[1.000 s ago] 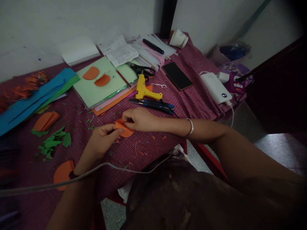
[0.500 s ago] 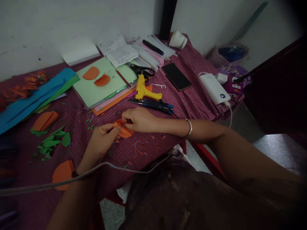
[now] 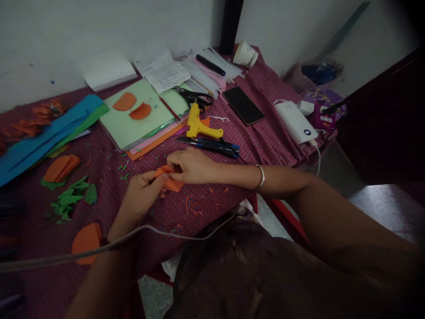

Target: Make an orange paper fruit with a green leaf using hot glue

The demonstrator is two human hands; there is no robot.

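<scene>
Orange paper piece (image 3: pixel 174 182), head view: held between both hands just above the near part of the checked tablecloth (image 3: pixel 199 225). The left hand (image 3: pixel 142 190) grips its left side, thumb on top and fingers curled beneath. The right hand (image 3: pixel 195 166) pinches its upper right side with bent fingers; these partly hide the paper, so its exact fold cannot be told. A silvery bangle (image 3: pixel 261 176) encircles the right wrist. A pale cable (image 3: pixel 159 230) crosses in front of the left forearm.

Just beyond the right hand lie blue-and-black cutters (image 3: pixel 212 146); behind them, a yellow glue gun (image 3: pixel 199 126) overlaps black-handled scissors (image 3: pixel 191 95). Farther left, a pale green sheet stack (image 3: pixel 129 135) bears two orange rounds (image 3: pixel 124 102), one flat and one curled, together with a red pencil (image 3: pixel 170 109). To the left of the hands are green paper cuttings (image 3: pixel 68 199), an orange stack (image 3: pixel 61 168) resting on green paper, and blue strips (image 3: pixel 66 128); a second orange stack (image 3: pixel 86 241) lies beside the left forearm. At right, a dark phone (image 3: pixel 243 105) lies flat, near a white power bank (image 3: pixel 294 122) with a lit display.
</scene>
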